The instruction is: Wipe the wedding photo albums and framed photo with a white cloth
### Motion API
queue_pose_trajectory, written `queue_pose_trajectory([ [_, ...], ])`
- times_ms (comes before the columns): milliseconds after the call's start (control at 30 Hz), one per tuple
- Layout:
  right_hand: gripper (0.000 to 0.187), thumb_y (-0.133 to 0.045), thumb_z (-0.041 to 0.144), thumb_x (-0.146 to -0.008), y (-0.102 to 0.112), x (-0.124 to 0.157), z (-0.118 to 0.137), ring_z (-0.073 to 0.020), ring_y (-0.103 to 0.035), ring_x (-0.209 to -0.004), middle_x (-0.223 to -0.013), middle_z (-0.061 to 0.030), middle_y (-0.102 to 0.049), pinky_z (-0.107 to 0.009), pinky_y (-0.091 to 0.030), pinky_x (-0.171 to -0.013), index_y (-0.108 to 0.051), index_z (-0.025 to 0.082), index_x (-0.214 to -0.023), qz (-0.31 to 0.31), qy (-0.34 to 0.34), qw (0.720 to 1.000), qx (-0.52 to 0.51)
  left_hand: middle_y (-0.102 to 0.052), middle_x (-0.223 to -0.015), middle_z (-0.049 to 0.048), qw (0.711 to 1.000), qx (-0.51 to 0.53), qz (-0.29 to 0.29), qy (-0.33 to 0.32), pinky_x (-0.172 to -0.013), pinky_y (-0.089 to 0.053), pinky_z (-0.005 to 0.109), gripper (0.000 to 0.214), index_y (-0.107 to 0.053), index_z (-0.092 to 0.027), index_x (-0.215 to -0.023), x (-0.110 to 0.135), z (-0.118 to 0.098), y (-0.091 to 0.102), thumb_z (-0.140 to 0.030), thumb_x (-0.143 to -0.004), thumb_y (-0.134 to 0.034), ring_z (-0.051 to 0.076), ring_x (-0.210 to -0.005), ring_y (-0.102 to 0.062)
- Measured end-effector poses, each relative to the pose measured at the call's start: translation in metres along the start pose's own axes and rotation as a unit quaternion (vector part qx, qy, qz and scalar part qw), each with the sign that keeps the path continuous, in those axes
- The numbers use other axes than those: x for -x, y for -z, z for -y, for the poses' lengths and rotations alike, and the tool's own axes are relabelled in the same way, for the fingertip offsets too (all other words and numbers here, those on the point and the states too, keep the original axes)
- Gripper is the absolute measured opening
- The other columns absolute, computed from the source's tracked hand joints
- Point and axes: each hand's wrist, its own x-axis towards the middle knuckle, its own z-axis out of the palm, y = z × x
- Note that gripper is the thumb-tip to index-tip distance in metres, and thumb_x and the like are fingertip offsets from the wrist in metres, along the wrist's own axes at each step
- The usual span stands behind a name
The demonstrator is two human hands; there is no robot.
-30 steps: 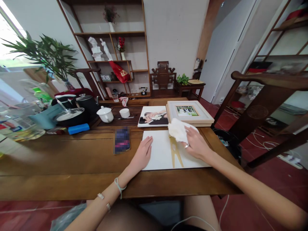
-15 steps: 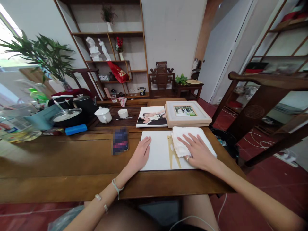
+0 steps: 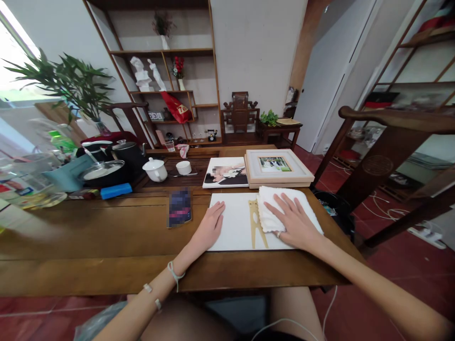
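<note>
A white rectangular board (image 3: 232, 222) lies flat near the table's front edge. My left hand (image 3: 210, 226) rests on its left edge, fingers stretched out and close together. On the board's right part lies a folded white cloth (image 3: 270, 208), and my right hand (image 3: 296, 220) is spread flat on top of it, a ring on one finger. Between my hands, a flat tan piece with two long legs (image 3: 254, 220) shows on the board, its right side close to the cloth. The board's right part is mostly hidden under the cloth and hand.
Behind the board are a photo print (image 3: 225, 172) and a pale framed picture (image 3: 279, 163). A blurred dark phone-like object (image 3: 179, 207) lies to the left. Farther left stand a white lidded cup (image 3: 155, 169), a blue block (image 3: 116, 191) and a dark kettle (image 3: 128, 156). A wooden chair (image 3: 384, 151) stands right.
The view has shifted slightly, so most things appear a little farther right. My right hand and the cloth have moved only slightly rightward, if at all; my left hand stays on the board's edge.
</note>
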Motion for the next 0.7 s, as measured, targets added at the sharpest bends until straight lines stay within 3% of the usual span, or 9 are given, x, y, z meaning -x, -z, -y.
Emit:
queue_pose_trajectory([
  [200, 0.074, -0.058, 0.029, -0.08, -0.016, -0.026, -0.011, -0.0383, -0.014, -0.142, -0.154, -0.0122, -0.03, -0.06, -0.015, -0.111, -0.031, 0.022, -0.149, -0.034, -0.016, 0.999, 0.025, -0.048, -0.143, 0.0155, 1.0, -0.002, -0.004, 0.008, -0.115, -0.031, 0.05, 0.044, -0.053, -0.01, -0.132, 0.0, 0.0, -0.001, -0.024, -0.094, -0.034, 0.026, -0.139, -0.038],
  [300, 0.077, -0.058, 0.024, -0.078, -0.014, -0.013, -0.003, -0.0382, -0.018, -0.141, -0.153, -0.0123, -0.032, -0.059, -0.017, -0.112, -0.03, 0.021, -0.149, -0.038, -0.008, 0.999, 0.037, -0.048, -0.143, 0.0157, 1.0, -0.002, -0.006, 0.01, -0.114, -0.031, 0.051, 0.045, -0.053, -0.009, -0.132, 0.0, 0.0, -0.002, -0.024, -0.094, -0.033, 0.026, -0.138, -0.038],
  [533, 0.089, -0.059, 0.015, -0.067, 0.006, 0.048, 0.025, -0.0381, -0.012, -0.143, -0.155, -0.0132, -0.028, -0.058, -0.018, -0.113, -0.026, 0.02, -0.15, -0.034, 0.034, 0.999, 0.024, -0.049, -0.143, 0.0155, 1.0, 0.001, -0.009, 0.013, -0.115, -0.03, 0.049, 0.044, -0.054, -0.01, -0.131, 0.0, 0.0, -0.002, -0.025, -0.094, -0.034, 0.025, -0.138, -0.038],
  [700, 0.084, -0.056, 0.015, -0.069, 0.008, 0.035, 0.018, -0.0366, -0.008, -0.144, -0.155, -0.014, -0.026, -0.059, -0.014, -0.113, -0.031, 0.017, -0.148, -0.013, 0.039, 0.999, -0.003, -0.049, -0.143, 0.0167, 1.0, -0.003, -0.003, 0.006, -0.116, -0.03, 0.048, 0.046, -0.053, -0.006, -0.131, 0.0, 0.0, -0.001, -0.024, -0.094, -0.033, 0.026, -0.138, -0.038],
])
